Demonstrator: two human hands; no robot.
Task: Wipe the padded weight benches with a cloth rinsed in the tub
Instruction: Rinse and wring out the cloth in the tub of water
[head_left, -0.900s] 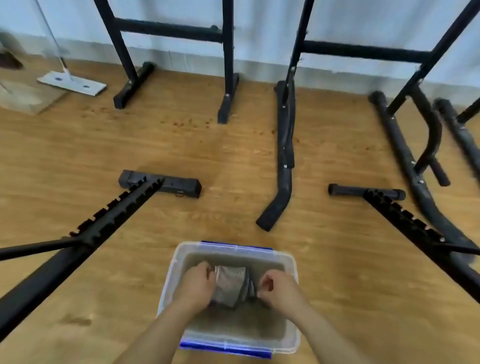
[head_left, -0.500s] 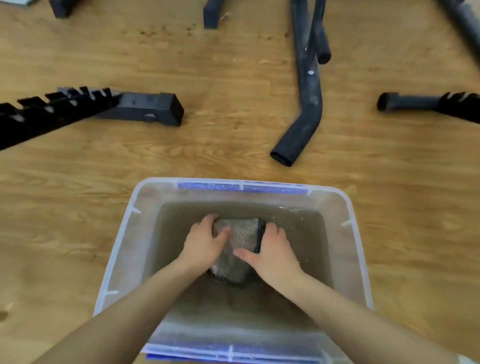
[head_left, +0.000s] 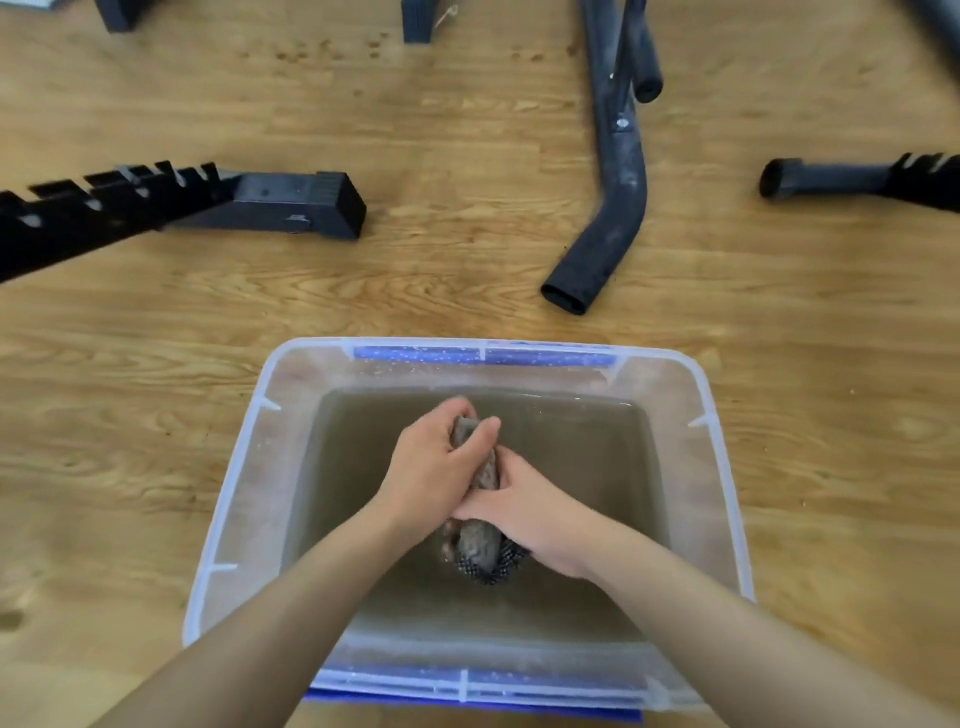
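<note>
Grey patterned cloth (head_left: 477, 543) bunched into a roll, gripped between left hand (head_left: 434, 470) and right hand (head_left: 524, 512), its dark-edged end hanging below the right hand, clear plastic tub (head_left: 244, 483) with blue-trimmed rim around both hands, holding murky water

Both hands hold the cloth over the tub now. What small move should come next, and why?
Probably twist the cloth to wring it. The left hand and right hand already grip it bunched into a roll above the murky water in the tub, so drips fall back inside.
</note>
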